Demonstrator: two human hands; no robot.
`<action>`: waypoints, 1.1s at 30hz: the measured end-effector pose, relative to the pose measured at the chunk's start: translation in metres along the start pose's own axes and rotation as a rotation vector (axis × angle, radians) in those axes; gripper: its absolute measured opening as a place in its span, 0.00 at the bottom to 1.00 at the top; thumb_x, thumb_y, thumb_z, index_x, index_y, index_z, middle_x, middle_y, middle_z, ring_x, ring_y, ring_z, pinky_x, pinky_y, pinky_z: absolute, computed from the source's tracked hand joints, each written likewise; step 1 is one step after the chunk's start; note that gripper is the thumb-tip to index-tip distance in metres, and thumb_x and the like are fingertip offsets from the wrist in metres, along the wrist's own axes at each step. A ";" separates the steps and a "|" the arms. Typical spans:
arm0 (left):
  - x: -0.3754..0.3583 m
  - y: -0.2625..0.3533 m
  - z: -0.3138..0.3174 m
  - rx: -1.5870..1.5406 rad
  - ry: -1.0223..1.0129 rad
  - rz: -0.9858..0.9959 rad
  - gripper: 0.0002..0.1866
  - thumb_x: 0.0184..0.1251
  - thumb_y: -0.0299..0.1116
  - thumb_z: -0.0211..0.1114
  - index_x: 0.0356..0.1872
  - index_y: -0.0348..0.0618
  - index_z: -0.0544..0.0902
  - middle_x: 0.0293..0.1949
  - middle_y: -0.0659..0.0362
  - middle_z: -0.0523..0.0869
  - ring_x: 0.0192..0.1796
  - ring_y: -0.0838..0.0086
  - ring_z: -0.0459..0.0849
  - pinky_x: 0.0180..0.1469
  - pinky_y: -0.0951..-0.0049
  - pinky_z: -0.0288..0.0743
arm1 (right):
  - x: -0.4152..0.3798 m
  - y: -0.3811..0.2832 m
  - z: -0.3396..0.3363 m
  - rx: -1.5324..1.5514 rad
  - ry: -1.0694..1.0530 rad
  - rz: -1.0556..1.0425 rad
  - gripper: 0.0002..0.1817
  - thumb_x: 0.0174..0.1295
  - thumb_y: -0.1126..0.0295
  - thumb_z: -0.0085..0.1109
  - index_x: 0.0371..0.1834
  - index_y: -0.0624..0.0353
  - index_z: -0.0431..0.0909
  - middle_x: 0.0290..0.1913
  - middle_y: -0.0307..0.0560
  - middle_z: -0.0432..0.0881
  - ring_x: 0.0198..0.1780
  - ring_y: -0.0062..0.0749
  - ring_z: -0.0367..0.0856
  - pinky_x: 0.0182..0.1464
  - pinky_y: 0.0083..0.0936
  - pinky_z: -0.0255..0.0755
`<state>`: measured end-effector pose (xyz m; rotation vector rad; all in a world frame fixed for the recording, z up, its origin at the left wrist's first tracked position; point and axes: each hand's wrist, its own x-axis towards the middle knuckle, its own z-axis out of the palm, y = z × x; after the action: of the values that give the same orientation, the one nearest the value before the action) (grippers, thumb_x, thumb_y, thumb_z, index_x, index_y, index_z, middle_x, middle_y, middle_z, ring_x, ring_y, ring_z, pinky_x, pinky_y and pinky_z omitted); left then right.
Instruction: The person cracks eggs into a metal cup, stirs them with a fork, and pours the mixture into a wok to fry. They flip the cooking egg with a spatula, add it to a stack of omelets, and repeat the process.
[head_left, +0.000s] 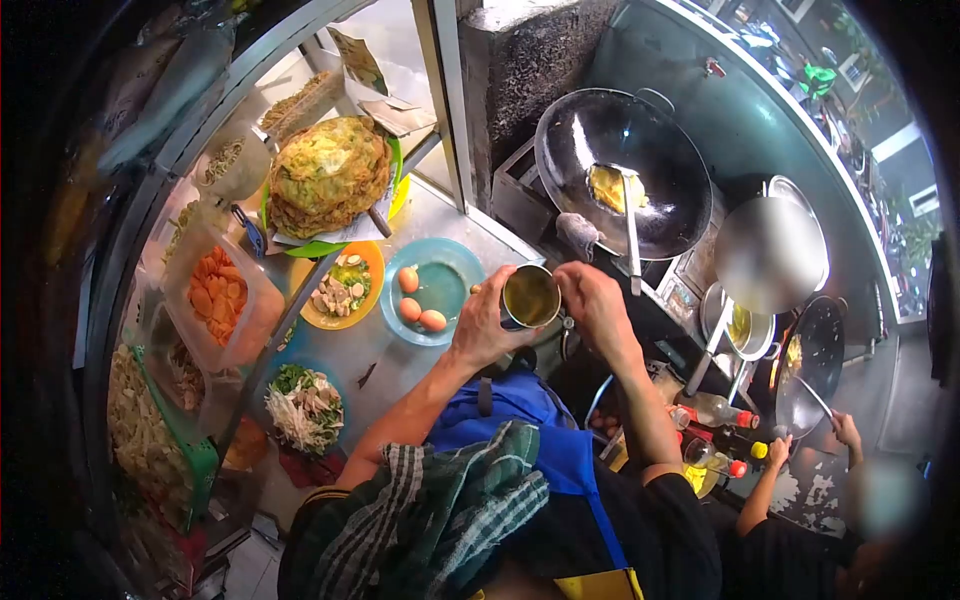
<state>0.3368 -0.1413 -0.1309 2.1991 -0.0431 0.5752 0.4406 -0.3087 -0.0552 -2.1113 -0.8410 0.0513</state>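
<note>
A metal cup (531, 297) with yellowish contents is in front of my body. My left hand (482, 318) is wrapped round its left side. My right hand (597, 303) is closed at the cup's right rim; whatever its fingers hold, if anything, is hidden. Left of the cup, a light blue plate (456, 268) carries three brown eggs (432, 320). Above right, a big black wok (672, 165) contains a yellow egg piece (608, 186), with a metal spatula (632, 225) resting across it.
Stacked omelettes (330, 175), an orange bowl (375, 262) of chopped food and a tub of carrots (216, 293) stand at left. Bottles (712, 408) are at lower right. Farther right, another person's hands (845, 430) work at a second wok (822, 350).
</note>
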 end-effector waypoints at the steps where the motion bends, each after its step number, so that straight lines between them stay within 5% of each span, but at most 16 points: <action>1: 0.003 -0.003 0.001 -0.005 0.002 -0.013 0.55 0.40 0.43 0.87 0.71 0.44 0.63 0.60 0.48 0.80 0.58 0.50 0.82 0.58 0.55 0.78 | -0.004 0.003 0.001 0.093 -0.102 -0.009 0.08 0.72 0.70 0.58 0.44 0.64 0.82 0.34 0.57 0.85 0.34 0.40 0.86 0.39 0.31 0.78; 2: 0.003 -0.004 -0.001 -0.009 -0.005 -0.026 0.55 0.41 0.43 0.87 0.71 0.44 0.64 0.61 0.48 0.80 0.58 0.50 0.82 0.58 0.55 0.78 | -0.003 -0.007 -0.004 0.245 -0.243 -0.060 0.08 0.72 0.71 0.58 0.44 0.64 0.82 0.34 0.56 0.85 0.35 0.40 0.86 0.40 0.31 0.78; 5: 0.004 -0.004 -0.003 0.031 0.003 -0.012 0.55 0.41 0.44 0.86 0.71 0.44 0.63 0.60 0.48 0.80 0.57 0.51 0.82 0.58 0.55 0.78 | -0.004 0.000 0.003 0.103 -0.012 -0.026 0.08 0.72 0.71 0.58 0.44 0.65 0.82 0.36 0.56 0.86 0.37 0.44 0.87 0.42 0.32 0.78; 8: 0.005 -0.003 -0.003 -0.005 -0.003 -0.045 0.55 0.41 0.43 0.87 0.71 0.43 0.63 0.61 0.48 0.80 0.58 0.51 0.82 0.58 0.55 0.78 | -0.002 0.001 0.001 0.148 -0.238 0.045 0.08 0.72 0.71 0.59 0.45 0.65 0.82 0.38 0.56 0.86 0.38 0.44 0.87 0.43 0.32 0.79; 10: 0.004 -0.004 -0.001 -0.029 0.010 -0.058 0.55 0.41 0.42 0.87 0.71 0.44 0.63 0.60 0.48 0.80 0.58 0.51 0.82 0.59 0.55 0.78 | -0.002 0.014 0.011 0.067 0.064 -0.066 0.07 0.68 0.72 0.62 0.45 0.63 0.82 0.39 0.59 0.86 0.41 0.54 0.86 0.43 0.38 0.78; 12: 0.003 -0.005 -0.003 -0.044 0.013 -0.082 0.54 0.41 0.41 0.87 0.71 0.44 0.63 0.60 0.47 0.81 0.58 0.50 0.82 0.59 0.54 0.78 | -0.004 0.000 0.002 0.096 -0.055 0.093 0.07 0.68 0.72 0.62 0.44 0.63 0.82 0.40 0.58 0.86 0.42 0.54 0.86 0.44 0.39 0.79; 14: 0.003 -0.002 -0.006 -0.016 -0.023 -0.045 0.54 0.41 0.42 0.87 0.71 0.45 0.63 0.60 0.47 0.81 0.58 0.50 0.82 0.59 0.54 0.78 | -0.007 -0.003 0.002 0.249 -0.136 -0.010 0.07 0.68 0.72 0.62 0.44 0.63 0.82 0.39 0.58 0.86 0.42 0.55 0.86 0.44 0.40 0.79; 15: 0.003 -0.002 -0.004 0.020 -0.044 -0.081 0.54 0.45 0.44 0.85 0.72 0.40 0.62 0.66 0.47 0.76 0.65 0.53 0.80 0.64 0.57 0.75 | -0.003 0.011 0.010 0.056 0.053 -0.143 0.07 0.68 0.72 0.62 0.44 0.64 0.82 0.38 0.58 0.85 0.41 0.55 0.86 0.44 0.39 0.79; 16: 0.001 -0.003 -0.004 0.017 -0.046 -0.083 0.54 0.45 0.44 0.85 0.72 0.40 0.62 0.66 0.47 0.76 0.65 0.53 0.80 0.64 0.57 0.75 | -0.006 0.015 0.012 0.081 0.016 0.024 0.07 0.69 0.73 0.61 0.44 0.65 0.82 0.37 0.58 0.85 0.39 0.54 0.86 0.42 0.38 0.79; 18: 0.003 -0.007 -0.005 0.024 -0.090 -0.138 0.54 0.44 0.45 0.85 0.71 0.40 0.62 0.66 0.47 0.76 0.65 0.53 0.79 0.64 0.57 0.75 | -0.008 -0.001 0.002 0.260 -0.205 0.005 0.07 0.69 0.73 0.60 0.44 0.65 0.82 0.36 0.59 0.85 0.37 0.53 0.86 0.41 0.37 0.79; 22: 0.004 -0.011 -0.002 0.019 -0.072 -0.133 0.53 0.44 0.45 0.85 0.71 0.40 0.63 0.65 0.47 0.77 0.65 0.52 0.79 0.63 0.56 0.75 | -0.008 0.010 0.011 0.101 -0.058 0.130 0.08 0.70 0.72 0.59 0.44 0.66 0.81 0.35 0.61 0.84 0.36 0.52 0.86 0.40 0.36 0.79; 24: 0.003 -0.011 -0.005 0.023 -0.092 -0.137 0.53 0.44 0.45 0.85 0.71 0.40 0.63 0.65 0.47 0.77 0.65 0.51 0.79 0.63 0.56 0.75 | -0.007 0.004 0.008 0.274 -0.199 0.124 0.07 0.70 0.72 0.59 0.43 0.66 0.81 0.35 0.60 0.84 0.37 0.51 0.86 0.40 0.36 0.78; 26: 0.003 -0.010 -0.002 0.036 -0.048 -0.095 0.53 0.44 0.44 0.85 0.71 0.41 0.63 0.65 0.48 0.77 0.64 0.52 0.80 0.63 0.56 0.75 | -0.006 0.013 0.018 0.131 0.074 0.029 0.07 0.69 0.72 0.59 0.43 0.65 0.81 0.36 0.59 0.84 0.38 0.52 0.85 0.40 0.37 0.78; 30: 0.004 -0.010 -0.005 0.014 -0.077 -0.118 0.52 0.44 0.44 0.85 0.71 0.41 0.63 0.65 0.48 0.77 0.64 0.52 0.80 0.63 0.56 0.75 | -0.011 0.005 0.012 0.242 -0.091 0.037 0.06 0.69 0.72 0.60 0.43 0.64 0.82 0.38 0.58 0.85 0.40 0.55 0.84 0.43 0.41 0.78; 31: 0.004 -0.010 -0.004 0.022 -0.061 -0.101 0.52 0.45 0.44 0.85 0.71 0.41 0.63 0.65 0.48 0.77 0.64 0.52 0.80 0.63 0.56 0.75 | -0.006 0.019 0.022 0.076 0.095 -0.108 0.07 0.69 0.72 0.60 0.43 0.63 0.82 0.38 0.57 0.85 0.40 0.55 0.84 0.44 0.41 0.78; 33: 0.004 -0.009 -0.004 0.036 -0.064 -0.114 0.53 0.45 0.44 0.85 0.71 0.41 0.63 0.65 0.48 0.77 0.63 0.52 0.80 0.63 0.56 0.75 | -0.003 0.005 0.007 0.206 -0.153 0.084 0.08 0.70 0.70 0.59 0.44 0.64 0.82 0.39 0.58 0.85 0.42 0.55 0.84 0.45 0.42 0.78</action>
<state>0.3410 -0.1316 -0.1339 2.2377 0.0589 0.4451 0.4388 -0.3082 -0.0644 -1.9643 -0.7996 0.3336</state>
